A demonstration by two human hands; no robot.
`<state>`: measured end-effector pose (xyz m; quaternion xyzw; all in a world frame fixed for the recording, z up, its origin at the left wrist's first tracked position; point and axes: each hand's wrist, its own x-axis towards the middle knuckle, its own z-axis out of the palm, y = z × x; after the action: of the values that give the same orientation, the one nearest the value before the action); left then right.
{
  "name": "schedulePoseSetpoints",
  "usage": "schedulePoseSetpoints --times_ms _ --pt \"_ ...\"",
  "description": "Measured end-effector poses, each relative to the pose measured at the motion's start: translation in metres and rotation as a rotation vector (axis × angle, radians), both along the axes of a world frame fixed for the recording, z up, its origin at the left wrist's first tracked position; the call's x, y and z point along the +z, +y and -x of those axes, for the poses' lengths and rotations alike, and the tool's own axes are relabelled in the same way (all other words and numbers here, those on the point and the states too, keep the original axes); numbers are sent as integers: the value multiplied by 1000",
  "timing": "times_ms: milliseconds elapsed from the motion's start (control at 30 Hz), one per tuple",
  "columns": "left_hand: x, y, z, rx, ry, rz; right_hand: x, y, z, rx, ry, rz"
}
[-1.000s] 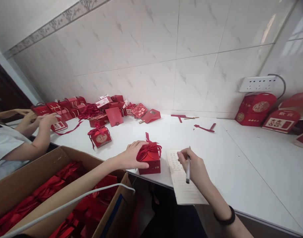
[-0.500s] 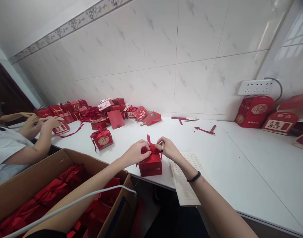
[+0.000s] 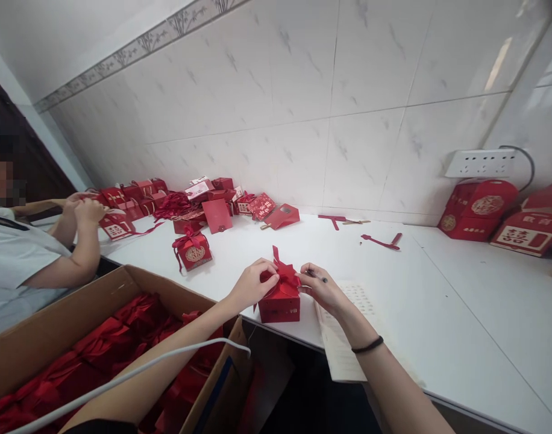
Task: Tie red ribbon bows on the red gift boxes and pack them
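Red box (image 3: 282,308) near surface (image 3: 466,313) front edge, likely for reach; our left hand (image 3: 252,284) pinches its bow (image 3: 287,276); our half-curled right hand (image 3: 325,291) grips pen (image 3: 323,279).

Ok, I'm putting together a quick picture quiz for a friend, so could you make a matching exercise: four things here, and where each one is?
Things:
1. pen
2. notebook
3. red box with a ribbon on top
4. power strip

Places:
A. by the tiled wall, towards the right of the view
B. between the left hand and the right hand
C. held in the right hand
D. partly hidden by the right forearm

Right pairs: 1-C, 2-D, 3-B, 4-A
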<state>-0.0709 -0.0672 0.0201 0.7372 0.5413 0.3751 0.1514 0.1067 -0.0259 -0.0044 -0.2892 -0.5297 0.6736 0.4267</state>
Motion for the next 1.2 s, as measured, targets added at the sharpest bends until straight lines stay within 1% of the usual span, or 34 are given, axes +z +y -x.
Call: schedulePoseSetpoints --times_ms 67,167,233,267,333,400,467,500,600,733,833,933,1067,1133,1200 --pt "0 -1 -2 5 -24 0 0 -8 -2 -68 -68 -123" --pt "-2 -4 -6 7 -57 -24 -2 -18 -4 -238 -249 -335" --pt "-6 -4 -7 -3 -67 -25 -8 -20 -5 -311 -314 -412" --pt "-8 -3 -7 13 -76 -33 -13 -19 -5 -347 -352 -432" --pt "-12 -1 -5 23 -77 -40 -24 -14 -6 -364 -427 -460" --pt "-16 2 -3 15 -75 -51 -35 -8 -7 -334 -486 -486" --pt "-18 3 -2 1 -71 -70 -41 -8 -10 -329 -518 -508" --pt "-18 3 -3 -1 -69 -75 -41 -11 -11 -342 -523 -515" --pt "-15 1 -4 9 -62 -56 -30 -30 -14 -398 -514 -528" --pt "-6 0 -5 4 -23 -7 -12 -56 -12 -412 -506 -546" --pt "-3 1 -4 -8 -8 15 -10 -67 -12 -407 -523 -515" --pt "-3 0 -3 -6 0 33 -9 -71 -15 -381 -531 -486" --pt "2 0 1 -43 8 100 0 -75 -26 -347 -574 -473" --pt "7 1 5 -83 -27 162 7 -79 -31 -415 -625 -491" --pt "11 4 12 -120 -99 221 14 -83 -30 -538 -650 -552"
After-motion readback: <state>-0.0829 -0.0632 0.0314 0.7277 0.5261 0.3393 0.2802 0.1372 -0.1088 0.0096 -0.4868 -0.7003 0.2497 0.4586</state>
